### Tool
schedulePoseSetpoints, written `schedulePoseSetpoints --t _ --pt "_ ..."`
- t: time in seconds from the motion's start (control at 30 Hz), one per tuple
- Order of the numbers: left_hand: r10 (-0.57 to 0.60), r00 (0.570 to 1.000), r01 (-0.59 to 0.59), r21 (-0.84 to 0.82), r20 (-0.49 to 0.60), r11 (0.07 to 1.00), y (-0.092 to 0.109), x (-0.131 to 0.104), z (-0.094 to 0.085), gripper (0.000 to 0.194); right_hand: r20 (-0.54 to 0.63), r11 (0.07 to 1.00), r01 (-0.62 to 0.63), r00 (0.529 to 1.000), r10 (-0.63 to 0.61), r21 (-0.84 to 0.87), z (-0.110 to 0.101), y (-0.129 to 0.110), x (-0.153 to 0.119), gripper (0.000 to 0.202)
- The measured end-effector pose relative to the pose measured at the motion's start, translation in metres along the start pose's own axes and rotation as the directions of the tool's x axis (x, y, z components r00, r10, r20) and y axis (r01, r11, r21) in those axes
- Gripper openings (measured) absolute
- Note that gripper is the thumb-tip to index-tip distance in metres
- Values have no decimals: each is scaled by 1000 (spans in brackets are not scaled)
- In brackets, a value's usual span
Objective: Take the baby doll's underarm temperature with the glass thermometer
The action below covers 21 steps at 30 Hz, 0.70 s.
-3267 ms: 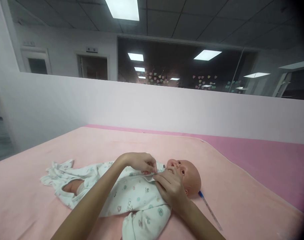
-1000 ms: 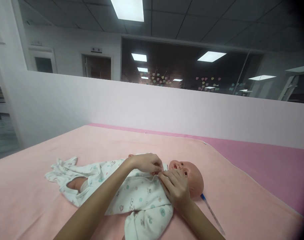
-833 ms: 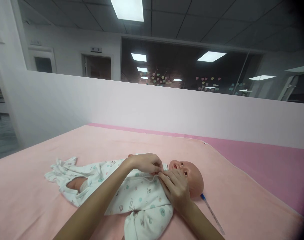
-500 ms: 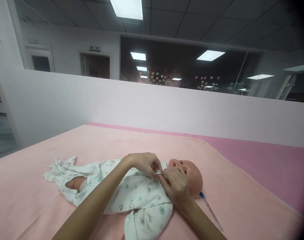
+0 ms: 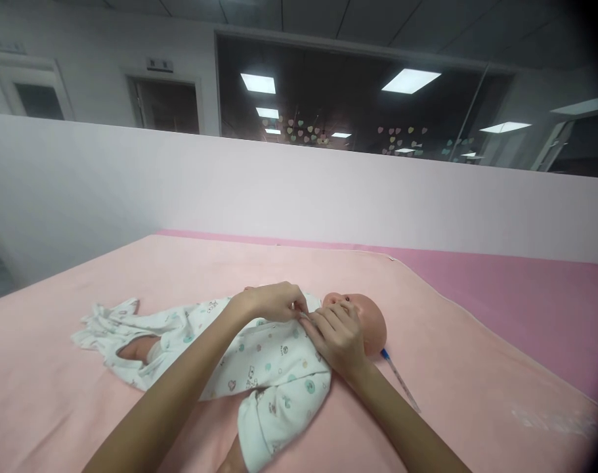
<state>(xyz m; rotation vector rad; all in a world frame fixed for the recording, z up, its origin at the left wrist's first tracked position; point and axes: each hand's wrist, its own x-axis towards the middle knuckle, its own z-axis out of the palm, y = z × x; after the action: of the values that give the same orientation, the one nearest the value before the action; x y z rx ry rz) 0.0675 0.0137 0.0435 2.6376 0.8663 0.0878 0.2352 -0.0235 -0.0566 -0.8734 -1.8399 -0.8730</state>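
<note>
Here, fingers (image 5: 324, 319) pinch creased cloth (image 5: 264, 355); doll head (image 5: 374, 323) smooth, round

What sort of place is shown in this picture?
Probably an infant-care practice room: a baby doll wearing a printed garment lies on a pink cloth, and heart decorations show at the window beyond.

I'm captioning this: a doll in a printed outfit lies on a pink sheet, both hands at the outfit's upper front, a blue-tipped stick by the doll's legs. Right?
No: the blue-tipped stick lies by the doll's head, not its legs, as the head view shows. The rest stands: printed outfit, pink sheet, left hand, right hand.
</note>
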Motion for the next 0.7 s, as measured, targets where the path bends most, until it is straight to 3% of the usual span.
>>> schedulePoseSetpoints --t 0.43,0.7 --pt "84 994 -83 -20 72 996 -6 4 -3 22 98 999 -9 995 5 31 -2 1 5 22" --pt "62 996 -59 -47 69 997 -13 5 -3 22 95 993 -32 995 21 117 -5 0 8 18"
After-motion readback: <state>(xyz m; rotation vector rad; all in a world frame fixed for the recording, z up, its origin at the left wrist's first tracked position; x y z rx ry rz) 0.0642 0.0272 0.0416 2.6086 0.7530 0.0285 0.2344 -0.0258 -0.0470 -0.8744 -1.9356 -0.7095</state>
